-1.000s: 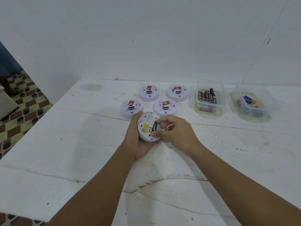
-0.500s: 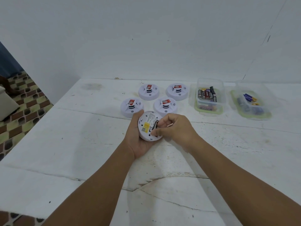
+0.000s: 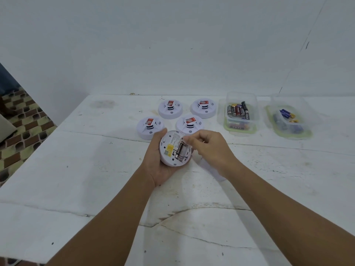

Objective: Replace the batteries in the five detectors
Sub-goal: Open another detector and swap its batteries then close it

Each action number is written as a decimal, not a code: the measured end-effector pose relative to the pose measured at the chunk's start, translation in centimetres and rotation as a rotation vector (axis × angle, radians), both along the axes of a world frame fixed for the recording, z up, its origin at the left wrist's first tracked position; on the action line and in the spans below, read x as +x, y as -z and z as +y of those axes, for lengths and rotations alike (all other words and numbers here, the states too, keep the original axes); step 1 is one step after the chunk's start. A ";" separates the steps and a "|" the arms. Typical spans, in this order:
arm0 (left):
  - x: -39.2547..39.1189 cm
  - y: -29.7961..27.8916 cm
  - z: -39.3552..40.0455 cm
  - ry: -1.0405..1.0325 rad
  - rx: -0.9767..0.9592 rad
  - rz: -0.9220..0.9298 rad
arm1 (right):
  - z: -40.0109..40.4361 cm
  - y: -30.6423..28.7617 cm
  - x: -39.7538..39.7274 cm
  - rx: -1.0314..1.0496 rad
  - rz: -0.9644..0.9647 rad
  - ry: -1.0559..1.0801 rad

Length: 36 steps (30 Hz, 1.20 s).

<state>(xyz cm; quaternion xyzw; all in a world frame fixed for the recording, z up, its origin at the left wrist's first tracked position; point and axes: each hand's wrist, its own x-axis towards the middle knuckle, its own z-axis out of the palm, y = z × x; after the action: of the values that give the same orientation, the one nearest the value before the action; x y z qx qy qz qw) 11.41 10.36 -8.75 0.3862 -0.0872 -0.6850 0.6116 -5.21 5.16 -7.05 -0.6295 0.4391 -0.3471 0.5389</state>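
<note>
- The left hand (image 3: 159, 166) cradles the upturned detector (image 3: 175, 148) from below, fingers curled round its rim, holding it just above the white table (image 3: 76, 169).
- A second ago the right hand (image 3: 209, 148) lay low over the detector's back, fingertips pressed into the battery bay. Now it has lifted towards the far rim, and its thumb and forefinger pinch something small and pale at the detector's upper edge; what it is cannot be told, perhaps a cover or tab.
- With the fingers raised, the battery compartment (image 3: 181, 150) beside the yellow label (image 3: 169, 148) stands exposed, and a dark cylinder, probably the old cell, seems to lie in it.
- Judged from this, the bay has just been opened and the spent cell is not yet out; this looks like the first of five.
- Beyond the held detector, four other detectors (image 3: 149, 127) sit face up in two pairs, apparently untouched.
- To the right of the held detector, further back, stands a clear box of batteries (image 3: 240, 112); a second clear box (image 3: 288, 120), further right still, holds a few blue and yellow cells.
- The next move likely calls for prising the cell free while the left hand keeps the detector steady.
</note>
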 end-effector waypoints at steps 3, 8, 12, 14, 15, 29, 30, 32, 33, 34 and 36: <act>-0.7 -1.5 -1.2 -0.007 -0.051 -0.005 | -0.6 -1.1 -1.2 -0.145 0.041 0.097; -3.6 -4.3 -4.1 0.047 -0.106 -0.074 | -3.2 -2.8 -4.4 -0.282 0.076 0.244; -6.0 -5.2 -5.9 0.115 -0.129 -0.098 | -6.6 -3.9 -7.6 -0.358 0.231 0.310; -6.6 -5.1 -6.9 0.123 -0.134 -0.093 | -8.4 -4.5 -8.7 -0.394 0.389 0.298; -6.8 -5.0 -7.4 0.127 -0.135 -0.094 | -9.2 -4.6 -9.1 -0.411 0.467 0.286; -7.5 -3.4 -12.5 0.158 -0.130 -0.094 | -18.2 -3.9 -8.4 -0.403 1.002 0.031; -7.5 -3.3 -12.7 0.158 -0.128 -0.093 | -18.7 -3.8 -8.2 -0.391 1.057 0.009; -7.6 -3.2 -12.9 0.154 -0.121 -0.089 | -19.3 -3.6 -7.7 -0.398 1.222 -0.038; -7.6 -3.3 -13.0 0.150 -0.115 -0.087 | -19.4 -3.4 -7.4 -0.420 1.312 -0.052; -7.7 -3.3 -13.1 0.145 -0.110 -0.086 | -19.6 -3.1 -7.2 -0.437 1.384 -0.061; -7.7 -3.4 -13.2 0.138 -0.105 -0.088 | -19.9 -2.5 -6.9 -0.445 1.462 -0.072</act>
<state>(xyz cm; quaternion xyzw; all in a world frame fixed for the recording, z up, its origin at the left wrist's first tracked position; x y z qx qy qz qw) 3.72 -2.88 -5.34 0.3763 -0.1761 -0.7023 0.5780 -12.12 -14.75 -4.56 -0.8067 0.5830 0.0952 -0.0172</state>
